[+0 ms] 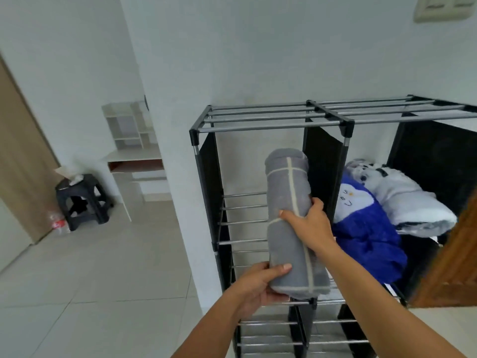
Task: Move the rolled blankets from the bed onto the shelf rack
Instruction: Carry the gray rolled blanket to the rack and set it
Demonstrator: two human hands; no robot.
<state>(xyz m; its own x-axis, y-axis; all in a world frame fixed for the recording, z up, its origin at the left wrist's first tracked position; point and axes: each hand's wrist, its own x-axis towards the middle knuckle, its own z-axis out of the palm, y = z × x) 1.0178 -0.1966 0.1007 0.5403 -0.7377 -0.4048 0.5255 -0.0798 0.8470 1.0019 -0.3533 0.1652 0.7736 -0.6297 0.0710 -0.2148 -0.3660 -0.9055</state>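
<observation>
Both hands grip a grey rolled blanket [290, 223], left hand [260, 286] at its near end, right hand [311, 223] at mid-length, over the left bay's bars of a black shelf rack [273, 125] against a white wall [258, 47], whose right bay holds a blue blanket [366, 228] and a white one [410, 202].

The shelf rack [273, 126] runs off the right and bottom edges. The right hand [308, 223] hides part of the grey rolled blanket [289, 223]; the left hand [258, 285] cups its near end. A wooden panel [449, 264] covers the rack's right compartment corner. The bottle [58, 224] label is unreadable.
</observation>
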